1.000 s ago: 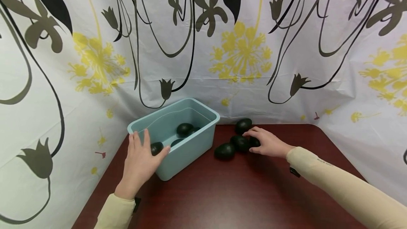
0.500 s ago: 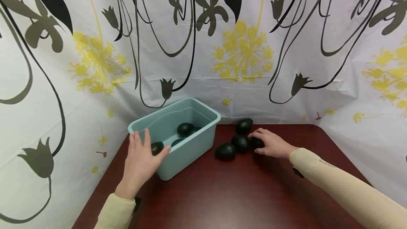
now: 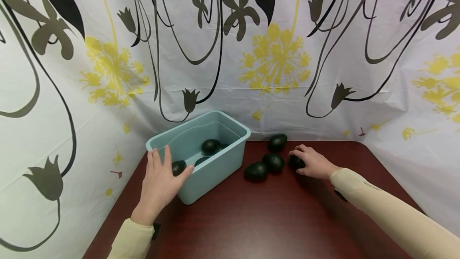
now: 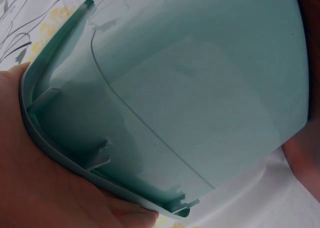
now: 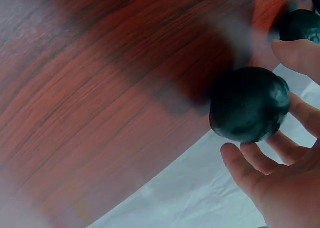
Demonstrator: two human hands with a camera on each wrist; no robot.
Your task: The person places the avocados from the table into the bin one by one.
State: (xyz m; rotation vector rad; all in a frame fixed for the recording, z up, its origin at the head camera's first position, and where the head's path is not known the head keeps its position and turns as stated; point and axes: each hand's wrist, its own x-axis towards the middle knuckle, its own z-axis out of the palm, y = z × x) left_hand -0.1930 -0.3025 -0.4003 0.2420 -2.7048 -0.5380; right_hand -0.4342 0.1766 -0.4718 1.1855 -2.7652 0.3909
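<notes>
My right hand [image 3: 314, 162] has its fingers curled around a dark green avocado [image 3: 296, 162] at the right end of a small group on the table. In the right wrist view, fingertips lie along one side of this avocado [image 5: 249, 105]. Left of it two avocados lie side by side, the nearer avocado [image 3: 256, 171] and its neighbour [image 3: 273, 163]; another avocado [image 3: 277, 142] lies farther back. My left hand [image 3: 158, 185] rests with spread, fairly straight fingers over the near left corner of a light blue plastic bin [image 3: 215, 171]. Several avocados [image 3: 210, 146] lie inside the bin.
The dark red wooden table [image 3: 258, 223] has rounded back corners. A white patterned cloth [image 3: 287, 119] hangs behind it and along both sides, close to the table's edges. The bin stands at the table's back left.
My right hand has moved slightly right with the avocado, opening a gap between it and the neighbouring avocado. The left hand and the bin have stayed in place; the head view has shifted a little.
</notes>
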